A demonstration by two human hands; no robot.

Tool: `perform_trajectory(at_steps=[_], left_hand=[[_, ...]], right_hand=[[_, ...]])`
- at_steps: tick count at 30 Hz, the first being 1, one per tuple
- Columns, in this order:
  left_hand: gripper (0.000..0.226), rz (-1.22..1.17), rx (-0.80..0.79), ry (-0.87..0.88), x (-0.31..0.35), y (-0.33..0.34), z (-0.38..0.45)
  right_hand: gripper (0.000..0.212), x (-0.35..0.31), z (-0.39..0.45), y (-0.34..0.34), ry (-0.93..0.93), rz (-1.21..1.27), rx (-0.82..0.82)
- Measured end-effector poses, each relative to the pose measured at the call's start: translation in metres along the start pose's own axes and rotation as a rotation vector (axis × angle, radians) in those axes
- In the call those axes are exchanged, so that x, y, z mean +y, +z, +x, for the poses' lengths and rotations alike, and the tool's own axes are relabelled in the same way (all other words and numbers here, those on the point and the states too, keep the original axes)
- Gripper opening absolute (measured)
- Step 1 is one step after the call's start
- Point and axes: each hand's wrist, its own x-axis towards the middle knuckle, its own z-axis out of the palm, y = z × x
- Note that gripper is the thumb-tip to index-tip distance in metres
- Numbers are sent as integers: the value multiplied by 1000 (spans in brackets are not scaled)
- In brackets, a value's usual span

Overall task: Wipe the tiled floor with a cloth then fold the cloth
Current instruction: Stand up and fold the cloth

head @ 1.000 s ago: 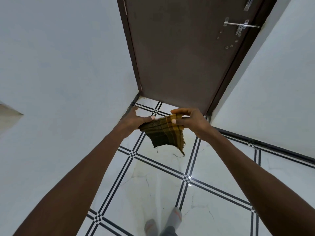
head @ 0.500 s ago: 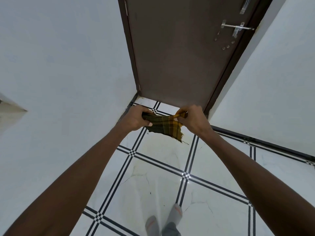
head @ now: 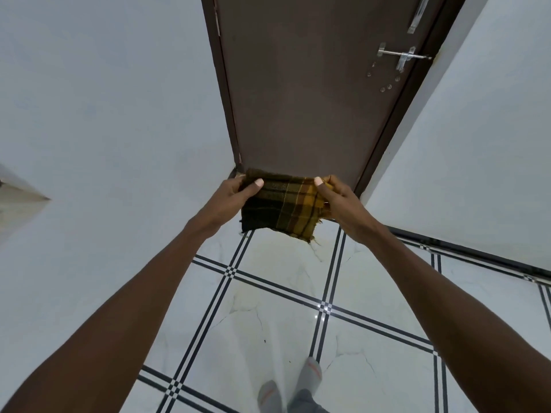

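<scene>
Now folding stage, likely; checked cloth (head: 283, 204) held in air before brown door (head: 313, 84), above tiled floor (head: 283, 293); left hand (head: 235, 195) pinches upper left corner, right hand (head: 340, 195) pinches upper right corner; fabric light, limp, frayed; grip corners, keep taut.

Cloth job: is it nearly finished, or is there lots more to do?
Nearly finished, it seems. The wiping looks over: the cloth is up off the tiled floor, held in the air near the door. Right now the left hand and right hand each pinch a top corner, and it hangs as a small, roughly square shape, so folding appears under way. Left to do: maybe another fold.
</scene>
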Motion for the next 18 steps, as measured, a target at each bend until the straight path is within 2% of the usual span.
perform_trajectory(at_steps=[6, 8, 10, 12, 13, 15, 18], left_hand=[[44, 62, 103, -44, -21, 16, -3], [45, 81, 148, -83, -26, 18, -4], [41, 56, 170, -154, -28, 19, -4], [38, -1, 188, -259, -30, 16, -3], [39, -5, 192, -316, -32, 13, -3], [49, 2, 166, -385, -33, 9, -5], [65, -105, 59, -317, -32, 4, -15]], right_hand=[[30, 16, -1, 31, 148, 65, 55], [40, 22, 0, 30, 226, 65, 10], [63, 26, -2, 27, 281, 124, -97], [83, 30, -5, 22, 261, 110, -162], [85, 32, -5, 21, 234, 74, -170], [77, 32, -9, 21, 171, -16, -159], [55, 30, -11, 26, 62, -313, -96]])
